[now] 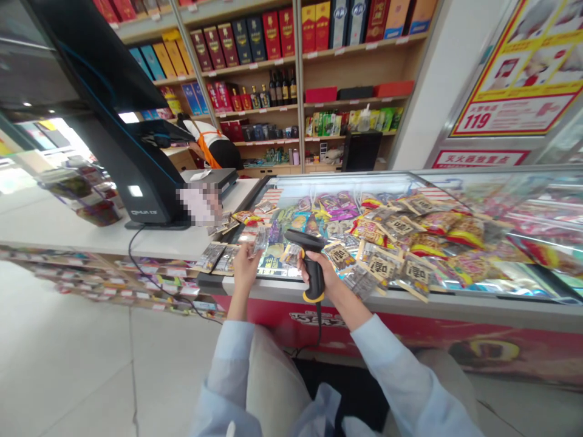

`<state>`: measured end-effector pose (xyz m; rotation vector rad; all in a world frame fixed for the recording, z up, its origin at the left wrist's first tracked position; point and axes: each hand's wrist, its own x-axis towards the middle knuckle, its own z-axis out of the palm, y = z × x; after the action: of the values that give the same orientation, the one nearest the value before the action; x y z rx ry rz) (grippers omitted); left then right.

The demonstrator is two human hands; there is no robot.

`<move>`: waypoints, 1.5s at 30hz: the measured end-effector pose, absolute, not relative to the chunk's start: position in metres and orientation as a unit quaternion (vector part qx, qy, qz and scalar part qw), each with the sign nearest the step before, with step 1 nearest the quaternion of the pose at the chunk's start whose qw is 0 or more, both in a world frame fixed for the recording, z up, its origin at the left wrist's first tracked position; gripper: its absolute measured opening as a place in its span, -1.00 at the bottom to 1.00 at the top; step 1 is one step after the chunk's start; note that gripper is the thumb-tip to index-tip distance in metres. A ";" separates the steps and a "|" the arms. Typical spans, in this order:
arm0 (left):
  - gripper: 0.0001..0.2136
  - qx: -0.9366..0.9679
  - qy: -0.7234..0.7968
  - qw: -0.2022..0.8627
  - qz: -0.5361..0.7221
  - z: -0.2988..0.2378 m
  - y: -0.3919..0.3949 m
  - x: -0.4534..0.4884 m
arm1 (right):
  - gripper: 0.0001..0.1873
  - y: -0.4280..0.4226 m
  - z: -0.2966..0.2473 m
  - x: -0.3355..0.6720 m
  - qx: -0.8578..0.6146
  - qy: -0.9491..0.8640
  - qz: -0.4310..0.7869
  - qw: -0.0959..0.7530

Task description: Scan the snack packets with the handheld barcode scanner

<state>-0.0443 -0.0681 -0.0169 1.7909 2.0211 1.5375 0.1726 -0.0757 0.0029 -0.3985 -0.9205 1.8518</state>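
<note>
My right hand point(322, 271) is wrapped round the grip of a black barcode scanner point(314, 262) with yellow trim. Its head points left, and its cable hangs down below the counter edge. Between the fingers of my left hand point(246, 262) is a small clear snack packet point(261, 240), raised over the freezer's glass top. A small packet point(291, 254) shows just behind the scanner; whether my right hand touches it I cannot tell. Silver and dark snack packets point(213, 257) lie just left of my left hand. Right of the scanner, beige-edged snack packets point(381, 262) lie spread out.
A glass-topped freezer point(319, 286) carries a heap of red and yellow snack bags point(464, 230). To the left, a checkout terminal point(152, 200) and stacked food tubs point(93, 203) stand on a white counter point(182, 238). Behind, a person in an orange apron point(212, 145) bends near shelves of boxes point(252, 39).
</note>
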 end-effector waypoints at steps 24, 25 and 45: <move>-0.51 0.704 0.649 0.012 0.287 -0.010 -0.078 0.260 | -0.77 -0.071 0.013 0.444 -0.257 -0.312 0.542 0.737; -0.51 0.700 0.655 0.008 0.284 -0.009 -0.075 0.266 | -0.77 -0.070 0.010 0.447 -0.256 -0.303 0.538 0.744; -0.59 0.691 0.635 0.033 0.343 -0.001 -0.049 0.286 | -0.75 -0.059 0.002 0.453 -0.264 -0.246 0.532 0.766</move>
<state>0.2859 -0.0490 -0.0012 2.1264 1.9555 1.0567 0.4528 -0.0592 0.0017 -0.5731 -0.5338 1.1564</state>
